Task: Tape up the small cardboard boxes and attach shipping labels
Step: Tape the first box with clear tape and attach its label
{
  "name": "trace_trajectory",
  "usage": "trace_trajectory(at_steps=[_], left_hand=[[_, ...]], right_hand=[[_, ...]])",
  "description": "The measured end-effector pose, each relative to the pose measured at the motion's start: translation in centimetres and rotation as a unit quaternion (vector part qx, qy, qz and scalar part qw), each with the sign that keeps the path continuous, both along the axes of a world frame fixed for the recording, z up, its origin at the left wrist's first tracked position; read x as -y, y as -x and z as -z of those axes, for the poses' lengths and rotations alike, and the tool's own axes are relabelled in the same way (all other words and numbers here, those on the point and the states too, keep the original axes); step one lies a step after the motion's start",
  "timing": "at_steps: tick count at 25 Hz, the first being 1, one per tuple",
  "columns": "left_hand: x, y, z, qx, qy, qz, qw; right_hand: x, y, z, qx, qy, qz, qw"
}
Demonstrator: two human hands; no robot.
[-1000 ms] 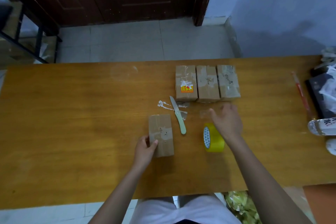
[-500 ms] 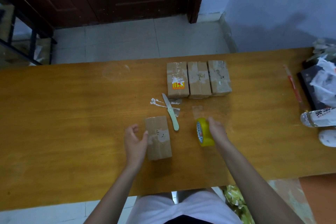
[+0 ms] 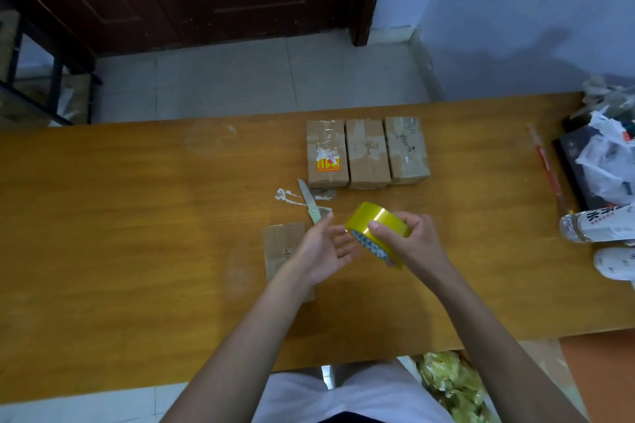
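Yellow glossy tape roll gripped by right hand; left hand seemingly relaxed.

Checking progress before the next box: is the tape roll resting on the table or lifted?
Lifted: the right hand grips the tape roll above the table.

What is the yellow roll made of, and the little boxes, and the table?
The yellow roll in the right hand looks like glossy plastic tape: it shines and looks see-through. The three boxes look like matte brown cardboard with shiny clear tape patches. The table seems varnished wood, with faint grain and a soft sheen.
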State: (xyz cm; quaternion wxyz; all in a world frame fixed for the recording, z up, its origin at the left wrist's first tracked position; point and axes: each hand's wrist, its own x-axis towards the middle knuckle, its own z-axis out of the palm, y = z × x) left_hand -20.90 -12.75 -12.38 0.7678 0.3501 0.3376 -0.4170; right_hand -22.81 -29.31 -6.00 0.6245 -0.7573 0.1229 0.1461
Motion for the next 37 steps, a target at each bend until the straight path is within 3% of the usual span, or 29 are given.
trace_trajectory(at_steps=[2, 7, 12, 16, 18, 20, 22, 37], left_hand=[[-0.8, -0.2, 0.1, 0.013, 0.028, -0.059, 0.998], [-2.8, 0.5, 0.0, 0.078, -0.034, -0.016, 0.996], [-4.3, 1.8, 0.0, 0.153, -0.241, 0.03, 0.958], [-5.8, 3.5, 0.0, 0.184, -0.327, -0.001, 0.927], [-7.8, 4.9, 0.1, 0.159, -0.381, -0.061, 0.909], [-10.8, 6.0, 0.3, 0.144, -0.417, -0.136, 0.887], [-12.5, 7.1, 0.3, 0.158, -0.426, -0.155, 0.877], [-11.6, 7.3, 3.8, 0.096, -0.455, -0.182, 0.866]], right_hand=[[0.3, 0.5, -1.0, -0.012, 0.004, -0.026, 1.0], [0.5, 1.7, -1.3, -0.017, 0.008, -0.079, 0.997], [0.5, 1.5, -1.3, -0.047, -0.012, -0.136, 0.99], [-0.6, 0.6, -0.6, -0.061, 0.005, -0.216, 0.974], [-1.2, -0.4, 0.0, -0.042, 0.104, -0.266, 0.957], [-1.3, -1.7, 1.2, 0.022, 0.311, -0.344, 0.886], [-1.3, -2.4, 2.5, 0.028, 0.403, -0.375, 0.835], [-4.1, -3.4, 8.2, 0.066, 0.487, -0.369, 0.789]])
